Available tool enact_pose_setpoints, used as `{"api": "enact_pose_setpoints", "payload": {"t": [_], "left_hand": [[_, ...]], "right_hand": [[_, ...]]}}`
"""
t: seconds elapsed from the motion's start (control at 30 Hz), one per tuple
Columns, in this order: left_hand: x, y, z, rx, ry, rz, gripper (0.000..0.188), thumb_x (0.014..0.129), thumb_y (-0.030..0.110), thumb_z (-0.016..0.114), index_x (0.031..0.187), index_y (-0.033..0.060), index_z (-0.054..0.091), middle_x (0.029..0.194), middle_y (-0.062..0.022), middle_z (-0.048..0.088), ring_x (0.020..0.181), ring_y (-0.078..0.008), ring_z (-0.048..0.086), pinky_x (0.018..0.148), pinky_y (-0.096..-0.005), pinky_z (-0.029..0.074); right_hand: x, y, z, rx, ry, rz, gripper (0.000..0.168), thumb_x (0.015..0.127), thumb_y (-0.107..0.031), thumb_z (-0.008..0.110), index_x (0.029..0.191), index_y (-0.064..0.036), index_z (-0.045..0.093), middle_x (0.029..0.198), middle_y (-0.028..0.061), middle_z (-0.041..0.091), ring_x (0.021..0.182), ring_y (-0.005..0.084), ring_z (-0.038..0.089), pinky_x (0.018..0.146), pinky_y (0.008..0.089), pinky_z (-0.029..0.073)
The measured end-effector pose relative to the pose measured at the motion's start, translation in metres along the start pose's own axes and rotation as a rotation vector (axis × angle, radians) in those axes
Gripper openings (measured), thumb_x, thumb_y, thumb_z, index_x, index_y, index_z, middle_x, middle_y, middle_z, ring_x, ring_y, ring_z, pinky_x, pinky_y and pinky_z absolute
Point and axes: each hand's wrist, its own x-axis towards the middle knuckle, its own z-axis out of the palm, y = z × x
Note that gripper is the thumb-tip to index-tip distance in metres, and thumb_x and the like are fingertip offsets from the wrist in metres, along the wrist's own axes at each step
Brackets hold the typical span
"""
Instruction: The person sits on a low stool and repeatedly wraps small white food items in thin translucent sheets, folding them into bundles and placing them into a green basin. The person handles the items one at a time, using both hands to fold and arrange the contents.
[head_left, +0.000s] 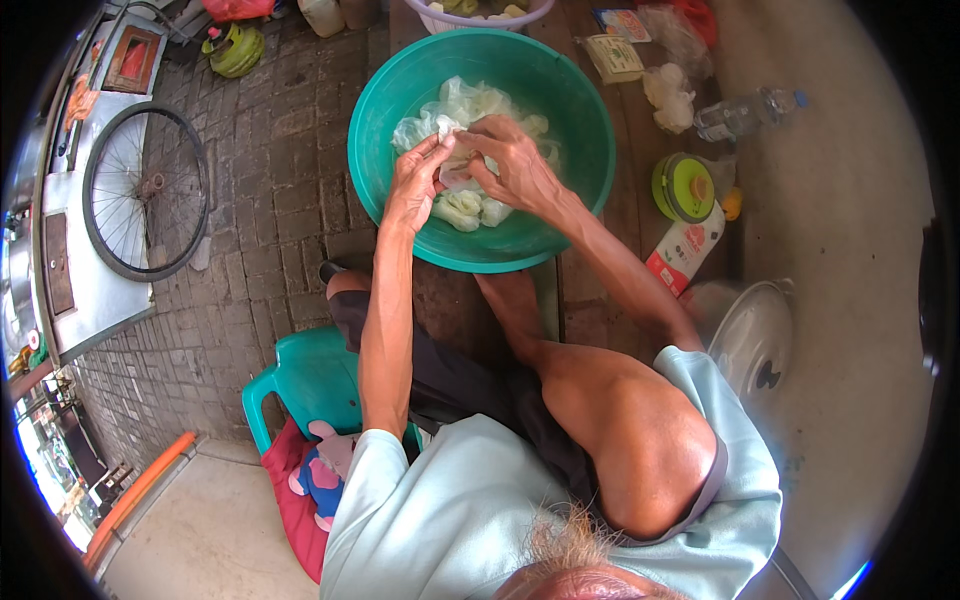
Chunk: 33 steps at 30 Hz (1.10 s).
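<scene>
A large green plastic basin (482, 247) stands before me with several translucent plastic bags (474, 103) in it, some bunched up. Over the middle of the basin, my left hand (418, 180) pinches the upper part of a thin plastic bag (454, 176) between thumb and fingers. My right hand (517, 165) is close beside it, its bent fingers at the same bag; how firmly they grip it is hard to tell. A knotted-looking bag with pale green contents (459, 210) lies just below the hands. The fingers partly hide the bag between them.
Beyond the basin is a lavender plastic basket (480, 20). To the right lie a plastic water bottle (750, 114), a green-lidded container (684, 187), a red and white packet (685, 251) and a pot with a glass lid (752, 337). A green plastic chair (315, 379) stands at lower left.
</scene>
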Motion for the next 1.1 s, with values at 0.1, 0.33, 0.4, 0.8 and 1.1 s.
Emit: {"api": "enact_pose_setpoints", "payload": {"t": [0.1,0.33,0.4,0.8,1.1], "left_hand": [[0.0,-0.002,0.0,0.035,0.003,0.014,0.039,0.094,0.024,0.065,0.125,0.0014,0.059,0.109,-0.0059,0.067,0.092,-0.0134,0.068,0.075,-0.0306,0.061],[0.0,-0.002,0.002,0.038,-0.07,0.033,0.042,0.093,0.021,0.068,0.127,0.0008,0.057,0.109,-0.0073,0.068,0.091,-0.0139,0.068,0.075,-0.0291,0.06],[-0.002,-0.001,0.003,0.093,-0.03,0.04,0.044,0.091,0.016,0.069,0.129,-0.0018,0.054,0.108,-0.0101,0.068,0.09,-0.0172,0.07,0.076,-0.0301,0.06],[-0.001,-0.001,0.001,-0.002,-0.006,0.021,0.035,0.09,0.009,0.066,0.123,0.0002,0.058,0.113,-0.0139,0.068,0.098,-0.0262,0.071,0.083,-0.0342,0.06],[0.0,-0.002,-0.002,0.001,0.06,0.037,0.033,0.091,0.009,0.065,0.122,-0.0004,0.059,0.113,-0.0127,0.067,0.099,-0.0251,0.07,0.083,-0.0316,0.059]], "right_hand": [[-0.004,-0.001,0.002,0.124,0.012,0.134,0.029,0.074,0.004,0.068,0.103,-0.002,0.07,0.089,0.0125,0.066,0.088,0.031,0.062,0.076,0.0404,0.053],[-0.003,0.005,-0.008,0.012,0.035,0.133,0.017,0.078,-0.002,0.073,0.094,-0.005,0.074,0.093,0.0119,0.068,0.089,0.0285,0.062,0.075,0.039,0.051],[-0.001,0.008,-0.013,0.055,-0.023,0.098,0.015,0.08,-0.006,0.073,0.095,-0.006,0.075,0.095,0.0109,0.068,0.089,0.028,0.062,0.075,0.0381,0.051],[-0.029,0.144,-0.026,-0.312,-0.237,0.396,0.018,0.075,-0.004,0.066,0.091,0.0,0.071,0.089,0.0224,0.069,0.08,0.0371,0.069,0.073,0.0443,0.055],[-0.007,0.15,-0.034,-0.142,-0.027,0.385,0.024,0.076,-0.001,0.066,0.101,-0.002,0.068,0.091,0.022,0.069,0.086,0.039,0.067,0.075,0.0449,0.055]]}}
